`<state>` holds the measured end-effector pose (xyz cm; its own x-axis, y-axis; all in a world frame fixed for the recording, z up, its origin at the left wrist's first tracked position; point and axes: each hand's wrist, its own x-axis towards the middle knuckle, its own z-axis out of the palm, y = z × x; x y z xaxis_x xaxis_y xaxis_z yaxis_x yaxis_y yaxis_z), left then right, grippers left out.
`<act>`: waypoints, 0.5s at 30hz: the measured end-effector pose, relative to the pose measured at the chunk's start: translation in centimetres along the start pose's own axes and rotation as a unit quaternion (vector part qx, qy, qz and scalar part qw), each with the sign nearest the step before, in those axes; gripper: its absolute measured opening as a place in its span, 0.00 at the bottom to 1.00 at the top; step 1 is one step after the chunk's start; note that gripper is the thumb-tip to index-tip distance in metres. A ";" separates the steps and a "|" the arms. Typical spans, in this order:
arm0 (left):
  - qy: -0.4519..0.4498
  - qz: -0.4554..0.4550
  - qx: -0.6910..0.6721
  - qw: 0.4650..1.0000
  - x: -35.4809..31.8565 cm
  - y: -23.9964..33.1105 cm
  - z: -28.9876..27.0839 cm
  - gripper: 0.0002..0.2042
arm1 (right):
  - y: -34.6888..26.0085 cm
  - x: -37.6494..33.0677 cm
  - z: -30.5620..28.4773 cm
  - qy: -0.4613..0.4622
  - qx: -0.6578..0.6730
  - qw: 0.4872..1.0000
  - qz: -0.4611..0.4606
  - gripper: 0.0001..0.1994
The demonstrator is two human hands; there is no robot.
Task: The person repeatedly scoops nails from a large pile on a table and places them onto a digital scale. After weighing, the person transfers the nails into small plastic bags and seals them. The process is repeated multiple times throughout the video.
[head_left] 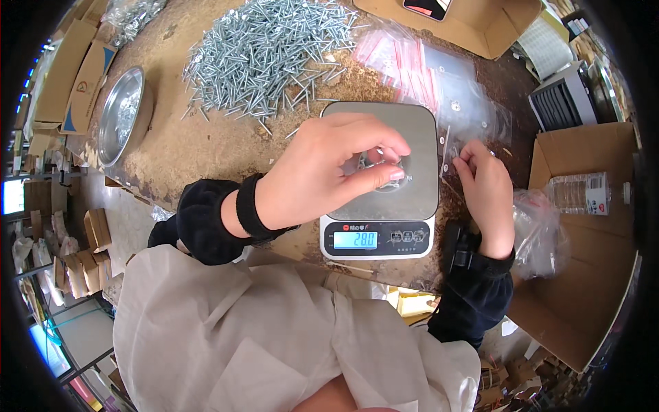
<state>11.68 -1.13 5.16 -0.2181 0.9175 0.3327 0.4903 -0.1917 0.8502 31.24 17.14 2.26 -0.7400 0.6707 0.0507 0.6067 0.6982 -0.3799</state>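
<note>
From where I'm standing, the left hand [312,166] is curling over the scale [420,134] directly beneath, its grasp unclear; the right hand [489,189], fingertips bunching beside clear bags [473,110], is hiding its hold. Beyond the left hand, nails [268,58] are lying heaped, probably light, stiff, slippery, best pinched mid-shank, glinting silvery.

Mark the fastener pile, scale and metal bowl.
Fastener pile [264,58]: head view, middle of the heap.
Scale [395,205]: head view, bare lower part of its plate.
Metal bowl [143,118]: head view, its outer wall.
</note>
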 end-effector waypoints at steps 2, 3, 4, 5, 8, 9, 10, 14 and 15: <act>0.010 0.001 0.001 1.000 0.0 0.1 -0.1 0.07 | -0.1 0.1 -0.1 -0.008 -0.002 1.000 0.008 0.06; 0.030 0.022 0.008 0.999 0.1 0.2 -0.3 0.07 | -0.2 0.0 -0.1 -0.009 -0.003 1.000 0.012 0.07; 0.050 0.043 0.014 0.998 0.2 0.2 -0.7 0.07 | -0.3 0.0 -0.2 -0.011 -0.004 1.000 0.015 0.07; 0.070 0.063 0.020 0.995 0.3 0.2 -1.1 0.07 | -0.4 0.0 -0.3 -0.012 -0.005 1.000 0.018 0.07; 0.130 0.083 0.035 0.987 0.3 -0.1 -3.0 0.07 | -0.3 0.1 -0.8 0.000 0.016 1.000 0.016 0.07; 0.142 0.100 0.047 0.984 0.3 -0.7 -3.7 0.07 | -0.2 0.1 -0.7 0.028 0.025 0.999 0.013 0.07; 0.172 0.087 0.028 0.981 0.5 -1.1 -4.2 0.07 | 0.0 0.1 -0.8 0.041 0.039 0.998 0.012 0.07; 0.250 0.054 0.000 0.967 0.5 -1.8 -5.5 0.06 | 0.4 0.6 -1.2 0.091 0.112 0.989 0.029 0.07; 0.247 0.065 0.009 0.967 0.5 -2.3 -5.9 0.07 | 0.3 0.5 -1.3 0.111 0.122 0.986 0.030 0.07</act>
<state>5.43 -2.26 5.82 -0.5286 0.6066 0.5938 0.5541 -0.2833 0.7827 31.45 18.01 3.35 -0.6060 0.7665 0.2127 0.5400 0.5927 -0.5975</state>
